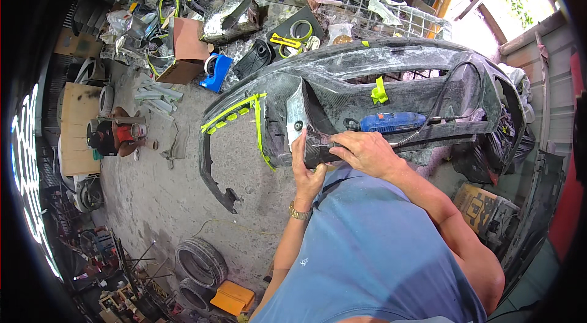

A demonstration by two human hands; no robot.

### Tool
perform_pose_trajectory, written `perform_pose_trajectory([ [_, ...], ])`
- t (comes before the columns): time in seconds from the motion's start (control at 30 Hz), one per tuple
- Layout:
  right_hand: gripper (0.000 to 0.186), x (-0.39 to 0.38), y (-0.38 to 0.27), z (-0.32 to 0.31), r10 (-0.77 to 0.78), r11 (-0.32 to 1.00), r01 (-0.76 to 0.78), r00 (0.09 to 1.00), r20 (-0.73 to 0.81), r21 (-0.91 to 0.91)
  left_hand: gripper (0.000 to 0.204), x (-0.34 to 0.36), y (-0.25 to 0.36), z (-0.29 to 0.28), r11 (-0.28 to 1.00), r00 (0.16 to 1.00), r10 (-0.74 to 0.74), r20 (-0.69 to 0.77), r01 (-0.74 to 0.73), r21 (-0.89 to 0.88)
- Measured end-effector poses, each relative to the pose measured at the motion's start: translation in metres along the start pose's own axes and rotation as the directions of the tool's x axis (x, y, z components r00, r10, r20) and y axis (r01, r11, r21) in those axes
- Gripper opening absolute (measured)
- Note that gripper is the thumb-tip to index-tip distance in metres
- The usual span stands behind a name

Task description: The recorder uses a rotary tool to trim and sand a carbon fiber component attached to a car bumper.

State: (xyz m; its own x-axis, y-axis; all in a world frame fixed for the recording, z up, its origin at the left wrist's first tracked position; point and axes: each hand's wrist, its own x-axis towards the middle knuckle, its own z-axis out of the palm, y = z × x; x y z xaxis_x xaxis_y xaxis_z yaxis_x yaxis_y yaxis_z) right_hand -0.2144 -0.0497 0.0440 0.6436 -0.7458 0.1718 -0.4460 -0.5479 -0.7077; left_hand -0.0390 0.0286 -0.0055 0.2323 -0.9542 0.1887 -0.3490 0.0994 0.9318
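Note:
A dark car bumper shell (pixel 385 59) with yellow-green tape lies before me. My left hand (pixel 306 173) grips the lower edge of a carbon-look piece (pixel 309 106) with a pale strip and a round dark fitting. My right hand (pixel 370 155) is at the lower right of this piece, fingers curled on it; what the fingertips pinch, if anything, is too small to tell. Just above my right hand, a blue rotary tool (pixel 391 122) with a flexible shaft rests on the shell.
Cluttered boxes (pixel 186 48), tape rolls and a blue dispenser (pixel 213 72) lie beyond the shell. A co-worker (pixel 116 136) is low on the floor at left. Tyres (pixel 199 262) and an orange object (pixel 232 298) lie below. A cardboard box (pixel 483 210) and dark bags stand at right.

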Motion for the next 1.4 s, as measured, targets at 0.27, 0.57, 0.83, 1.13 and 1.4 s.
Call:
perform_pose_trajectory([
  [0.27, 0.028, -0.0008, 0.0029, -0.0018, 0.042, 0.999, -0.042, 0.999, 0.003, 0.004, 0.08, 0.0023, 0.001, 0.0018, 0.997, 0.996, 0.076, -0.05, -0.076, 0.011],
  [0.57, 0.029, 0.0008, 0.0012, -0.0062, 0.03, 0.999, -0.03, 1.0, 0.009, -0.015, 0.079, 0.0023, 0.0006, 0.001, 0.998, 0.997, 0.066, -0.036, -0.066, 0.005],
  [0.83, 0.03, 0.0009, 0.002, -0.007, 0.026, 1.0, -0.026, 0.999, 0.028, -0.016, 0.083, 0.0007, -0.0015, -0.0003, 0.999, 0.999, 0.038, -0.002, -0.038, 0.004],
  [1.13, 0.031, 0.0011, 0.004, -0.0056, 0.033, 0.999, -0.032, 0.998, 0.049, -0.021, 0.083, 0.0018, 0.0001, -0.0016, 0.999, 0.999, 0.035, 0.008, -0.035, -0.003],
  [1.4, 0.032, 0.0009, 0.0036, -0.0048, 0.027, 0.999, -0.026, 0.998, 0.058, -0.028, 0.084, 0.0011, -0.0019, -0.0011, 0.999, 0.999, 0.05, 0.004, -0.05, 0.007],
])
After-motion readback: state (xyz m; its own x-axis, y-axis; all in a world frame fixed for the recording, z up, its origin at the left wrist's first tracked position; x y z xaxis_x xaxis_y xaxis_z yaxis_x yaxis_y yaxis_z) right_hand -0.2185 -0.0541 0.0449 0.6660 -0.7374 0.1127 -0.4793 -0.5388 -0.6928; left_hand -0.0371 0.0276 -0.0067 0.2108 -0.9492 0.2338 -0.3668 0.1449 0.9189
